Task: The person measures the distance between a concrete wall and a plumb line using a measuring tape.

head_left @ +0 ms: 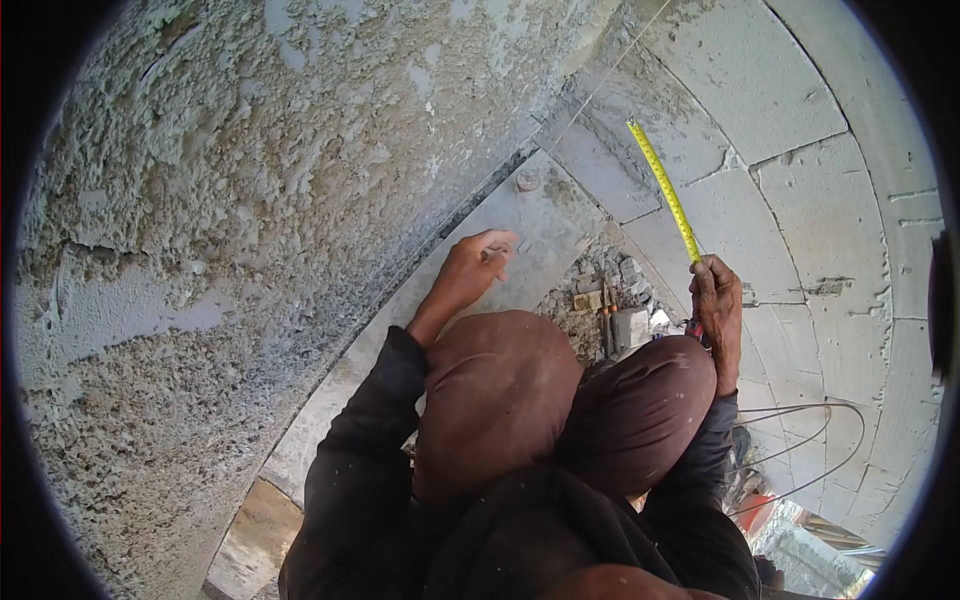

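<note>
My right hand (716, 305) grips a tape measure, its yellow blade (663, 190) sticking out toward the block wall with the end free. The case is mostly hidden in my palm beside my right knee. Over the grey board (455, 285), my left hand (470, 272) has its fingers curled in together. Something small and pale may be between those fingers, but I cannot make it out. Farther along the board stands a small round pale object (527, 180), apart from my left hand.
A rough plastered wall (230, 190) rises on the left, and a wall of pale blocks (790, 190) curves on the right. A taut string (610, 72) runs into the corner. Rubble and long-handled tools (608, 325) lie beyond my knees. A thin cable (855, 430) loops at right.
</note>
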Tool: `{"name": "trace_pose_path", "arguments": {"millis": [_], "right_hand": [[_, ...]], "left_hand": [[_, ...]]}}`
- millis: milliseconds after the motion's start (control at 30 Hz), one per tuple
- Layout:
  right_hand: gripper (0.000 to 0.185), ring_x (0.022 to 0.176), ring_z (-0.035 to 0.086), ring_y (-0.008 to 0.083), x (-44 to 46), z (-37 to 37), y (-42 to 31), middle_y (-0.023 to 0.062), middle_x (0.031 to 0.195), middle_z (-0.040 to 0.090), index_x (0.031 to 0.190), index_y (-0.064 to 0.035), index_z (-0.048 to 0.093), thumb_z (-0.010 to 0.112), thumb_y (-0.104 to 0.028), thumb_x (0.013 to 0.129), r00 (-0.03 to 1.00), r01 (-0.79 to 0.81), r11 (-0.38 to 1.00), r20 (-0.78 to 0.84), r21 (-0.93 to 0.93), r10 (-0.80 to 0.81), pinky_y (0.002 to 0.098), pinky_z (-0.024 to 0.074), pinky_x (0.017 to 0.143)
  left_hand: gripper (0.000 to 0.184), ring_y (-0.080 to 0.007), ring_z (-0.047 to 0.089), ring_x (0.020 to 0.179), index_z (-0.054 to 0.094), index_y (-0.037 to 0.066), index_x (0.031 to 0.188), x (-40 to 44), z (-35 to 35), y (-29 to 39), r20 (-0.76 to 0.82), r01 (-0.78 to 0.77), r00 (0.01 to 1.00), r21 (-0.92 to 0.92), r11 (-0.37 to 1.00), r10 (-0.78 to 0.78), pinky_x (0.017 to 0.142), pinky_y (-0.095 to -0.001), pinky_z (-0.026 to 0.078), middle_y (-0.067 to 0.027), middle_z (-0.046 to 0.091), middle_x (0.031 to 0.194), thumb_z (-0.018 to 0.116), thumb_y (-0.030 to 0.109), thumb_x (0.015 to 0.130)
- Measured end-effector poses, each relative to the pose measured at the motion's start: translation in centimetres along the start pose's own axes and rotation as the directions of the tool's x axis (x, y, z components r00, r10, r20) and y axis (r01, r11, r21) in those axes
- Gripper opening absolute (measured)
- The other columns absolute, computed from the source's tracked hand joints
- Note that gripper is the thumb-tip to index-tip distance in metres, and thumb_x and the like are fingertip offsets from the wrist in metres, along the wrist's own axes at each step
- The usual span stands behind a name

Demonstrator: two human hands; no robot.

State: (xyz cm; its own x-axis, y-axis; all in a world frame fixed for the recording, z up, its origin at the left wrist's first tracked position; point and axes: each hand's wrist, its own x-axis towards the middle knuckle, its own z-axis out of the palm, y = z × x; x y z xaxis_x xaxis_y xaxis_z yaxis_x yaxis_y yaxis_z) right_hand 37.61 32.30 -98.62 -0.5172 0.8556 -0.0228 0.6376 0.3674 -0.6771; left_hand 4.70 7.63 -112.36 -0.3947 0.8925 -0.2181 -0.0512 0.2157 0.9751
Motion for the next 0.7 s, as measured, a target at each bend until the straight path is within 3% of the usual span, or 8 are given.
{"name": "trace_pose_path", "arguments": {"millis": [33, 67, 200, 267, 400, 500, 567, 700], "right_hand": [[0.029, 0.052, 0.043, 0.0034, -0.1, -0.1, 0.3, -0.0039, 0.067, 0.054, 0.092, -0.0051, 0.064, 0.059, -0.023, 0.115, 1.0, 0.013, 0.999, -0.016, 0.032, -0.013, 0.0259, 0.0344, 0.045], [0.03, 0.06, 0.05, 0.0094, -0.4, -0.6, -0.5, 0.001, 0.067, 0.058, 0.092, -0.0026, 0.066, 0.061, -0.025, 0.112, 0.998, -0.069, 0.998, 0.004, 0.014, 0.068, 0.0318, 0.042, 0.056], [0.029, 0.053, 0.044, 0.0072, -1.0, -0.9, -0.4, -0.0011, 0.067, 0.056, 0.093, -0.0041, 0.066, 0.061, -0.024, 0.112, 0.995, -0.098, 0.993, -0.024, 0.07, 0.1, 0.0288, 0.0359, 0.05], [0.028, 0.052, 0.044, 0.0069, -1.1, -1.0, 0.0, -0.0014, 0.068, 0.056, 0.092, -0.0043, 0.066, 0.061, -0.024, 0.112, 0.996, -0.085, 0.994, -0.028, 0.069, 0.087, 0.0288, 0.0351, 0.048], [0.029, 0.052, 0.044, 0.0056, -1.2, -1.3, 0.1, -0.0024, 0.068, 0.056, 0.093, -0.0043, 0.066, 0.061, -0.025, 0.113, 0.992, -0.127, 0.987, 0.002, 0.097, 0.127, 0.0285, 0.0342, 0.047], [0.028, 0.052, 0.043, 0.0045, -1.1, -1.3, 0.1, -0.0032, 0.068, 0.055, 0.095, -0.0042, 0.066, 0.062, -0.026, 0.113, 0.991, -0.136, 0.98, 0.02, 0.144, 0.134, 0.0271, 0.0333, 0.047], [0.028, 0.052, 0.043, 0.0042, -0.9, -1.1, 0.3, -0.0035, 0.068, 0.054, 0.096, -0.0045, 0.066, 0.062, -0.026, 0.114, 0.988, -0.151, 0.975, 0.041, 0.164, 0.146, 0.0266, 0.033, 0.047], [0.026, 0.052, 0.042, 0.0035, -0.5, -0.8, 0.1, -0.0043, 0.067, 0.054, 0.096, -0.0054, 0.066, 0.063, -0.024, 0.113, 0.984, -0.17, 0.968, 0.076, 0.185, 0.159, 0.0258, 0.0324, 0.046]], "left_hand": [[0.044, -0.0164, 0.072, 0.084, 0.064, 0.002, 0.149, 2.7, 0.8, -1.9, 0.053, 0.051, 0.997, -0.057, 0.997, -0.048, 0.07, -0.0306, 0.056, -0.0118, 0.074, 0.121, 0.062, 0.014, 0.108], [0.048, -0.0168, 0.073, 0.084, 0.058, 0.001, 0.154, 5.1, 1.6, -3.5, 0.11, 0.108, 0.989, -0.112, 0.988, -0.096, 0.068, -0.0308, 0.055, -0.0131, 0.073, 0.125, 0.061, 0.014, 0.108], [0.049, -0.0201, 0.076, 0.081, 0.055, -0.001, 0.154, 12.1, 4.4, -8.9, 0.079, 0.129, 0.99, -0.187, 0.974, -0.116, 0.062, -0.0335, 0.056, -0.0147, 0.073, 0.118, 0.06, 0.009, 0.107], [0.052, -0.0221, 0.078, 0.083, 0.054, -0.001, 0.154, 14.7, 5.1, -10.6, -0.055, 0.248, 0.961, -0.263, 0.932, -0.272, 0.059, -0.0341, 0.056, -0.0142, 0.072, 0.118, 0.064, 0.008, 0.104], [0.053, -0.0252, 0.078, 0.089, 0.053, -0.004, 0.153, 16.4, 5.8, -12.8, -0.164, 0.279, 0.919, -0.377, 0.883, -0.36, 0.064, -0.0322, 0.055, -0.0177, 0.07, 0.131, 0.066, 0.007, 0.103], [0.059, -0.0303, 0.078, 0.107, 0.048, -0.004, 0.157, 16.9, 6.5, -14.6, -0.106, 0.164, 0.96, -0.541, 0.825, -0.26, 0.075, -0.0354, 0.063, -0.0218, 0.063, 0.145, 0.067, 0.004, 0.102], [0.064, -0.0349, 0.068, 0.133, 0.041, -0.002, 0.162, 17.6, 7.9, -15.3, -0.149, 0.023, 0.968, -0.749, 0.662, -0.203, 0.097, -0.042, 0.065, -0.0236, 0.051, 0.161, 0.065, 0.002, 0.104], [0.071, -0.0367, 0.056, 0.148, 0.033, 0.0, 0.168, 18.0, 9.5, -14.6, 0.025, 0.095, 0.99, -0.84, 0.535, -0.135, 0.114, -0.0487, 0.057, -0.0225, 0.039, 0.171, 0.064, -0.001, 0.104]]}}
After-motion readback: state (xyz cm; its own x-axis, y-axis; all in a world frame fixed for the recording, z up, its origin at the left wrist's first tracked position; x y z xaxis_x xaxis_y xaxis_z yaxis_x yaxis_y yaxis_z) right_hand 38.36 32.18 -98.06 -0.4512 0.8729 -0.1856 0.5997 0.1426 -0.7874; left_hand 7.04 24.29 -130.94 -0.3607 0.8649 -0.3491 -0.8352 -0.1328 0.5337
